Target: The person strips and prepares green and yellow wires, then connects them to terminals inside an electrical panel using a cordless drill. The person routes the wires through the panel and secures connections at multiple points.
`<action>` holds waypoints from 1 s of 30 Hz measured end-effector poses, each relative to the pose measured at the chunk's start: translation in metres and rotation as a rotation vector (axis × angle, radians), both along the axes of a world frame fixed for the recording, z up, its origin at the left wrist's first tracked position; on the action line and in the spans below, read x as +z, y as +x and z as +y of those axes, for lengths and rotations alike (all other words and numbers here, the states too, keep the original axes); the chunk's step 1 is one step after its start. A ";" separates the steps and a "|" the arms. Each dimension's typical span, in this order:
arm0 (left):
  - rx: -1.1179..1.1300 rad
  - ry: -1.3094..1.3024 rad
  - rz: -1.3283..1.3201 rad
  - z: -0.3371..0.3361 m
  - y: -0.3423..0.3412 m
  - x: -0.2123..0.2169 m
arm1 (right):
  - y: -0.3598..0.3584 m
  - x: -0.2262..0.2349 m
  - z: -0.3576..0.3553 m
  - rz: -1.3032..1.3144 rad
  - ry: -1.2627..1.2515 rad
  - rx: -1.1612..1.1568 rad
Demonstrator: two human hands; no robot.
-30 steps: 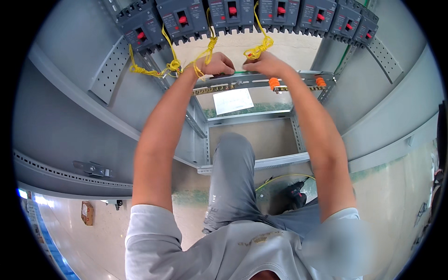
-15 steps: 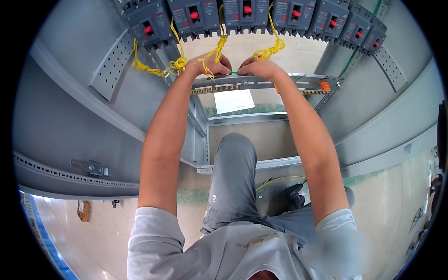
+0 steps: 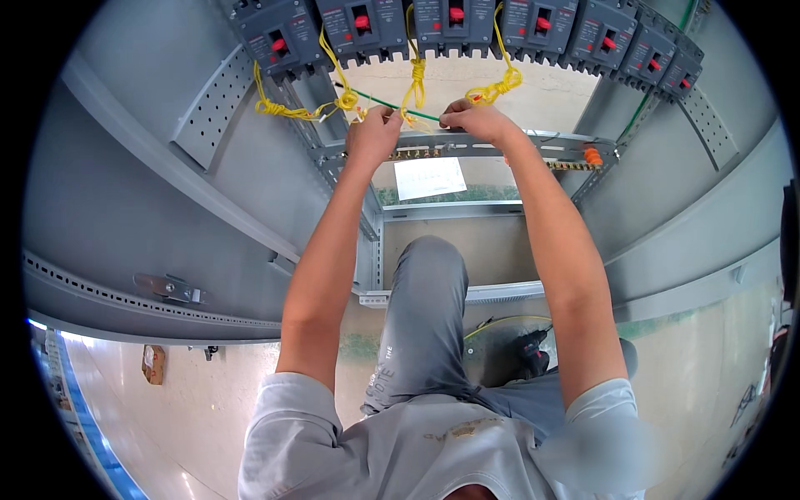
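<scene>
A green wire (image 3: 421, 114) runs slantwise above the metal crossbar (image 3: 467, 142), its far left end beyond my left hand. My right hand (image 3: 479, 121) is closed, pinching the wire's right part between thumb and fingers. My left hand (image 3: 371, 140) is closed too, with its fingertips at the wire; its exact grip is partly hidden. Tied yellow wire bundles (image 3: 496, 86) hang from the grey circuit breakers (image 3: 454, 25) above, and one of them dangles between my hands. A brass terminal strip (image 3: 417, 153) sits along the crossbar.
Grey cabinet walls (image 3: 179, 179) stand on both sides. Orange insulators (image 3: 592, 157) sit at the crossbar's right end. A white paper sheet (image 3: 429, 178) lies below the bar. A dark power drill (image 3: 530, 352) lies on the floor by my leg, and a small brown box (image 3: 153, 364) at left.
My hands have moved apart, and a longer stretch of green wire now shows between and beyond them. The left hand has turned, and the view has shifted slightly.
</scene>
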State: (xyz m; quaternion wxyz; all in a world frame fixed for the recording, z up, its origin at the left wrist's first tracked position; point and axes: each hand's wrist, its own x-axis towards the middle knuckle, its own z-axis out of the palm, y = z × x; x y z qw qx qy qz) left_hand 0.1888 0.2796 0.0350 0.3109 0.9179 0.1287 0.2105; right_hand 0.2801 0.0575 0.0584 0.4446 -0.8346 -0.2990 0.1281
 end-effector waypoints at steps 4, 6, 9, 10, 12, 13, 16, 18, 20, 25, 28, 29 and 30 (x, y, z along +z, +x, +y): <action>-0.065 -0.422 -0.093 0.024 0.023 -0.007 | -0.004 0.009 0.001 0.057 -0.062 0.015; -0.151 -0.689 -0.072 0.025 0.023 -0.002 | -0.006 0.007 0.001 0.047 -0.016 -0.009; -0.213 -0.822 0.007 0.015 0.013 0.021 | -0.008 0.002 0.000 0.000 0.073 -0.068; -0.218 -0.817 0.029 0.013 0.010 0.028 | -0.009 0.003 0.000 -0.009 0.063 -0.072; -0.225 -0.807 0.071 0.012 0.005 0.037 | -0.011 0.005 0.001 -0.032 0.041 -0.082; -0.233 -0.808 0.077 0.013 0.006 0.036 | -0.011 0.006 0.001 -0.046 0.028 -0.088; -0.287 -0.804 0.120 0.017 0.010 0.035 | -0.011 0.008 0.001 -0.076 -0.013 -0.084; -0.364 -0.791 0.177 0.018 0.011 0.037 | -0.012 0.009 -0.001 -0.081 -0.029 -0.080; -0.368 -0.826 0.168 0.018 0.012 0.037 | -0.012 0.009 0.002 -0.073 -0.031 -0.082; -0.366 -0.868 0.131 0.018 0.017 0.031 | 0.001 0.003 0.003 -0.022 -0.028 -0.032; -0.373 -0.869 0.145 0.017 0.016 0.032 | 0.001 0.002 0.003 -0.017 -0.025 -0.042; -0.378 -0.865 0.152 0.017 0.016 0.033 | 0.000 0.003 0.003 -0.014 -0.030 -0.048; -0.386 -0.867 0.147 0.018 0.016 0.032 | 0.000 0.003 0.003 -0.015 -0.024 -0.041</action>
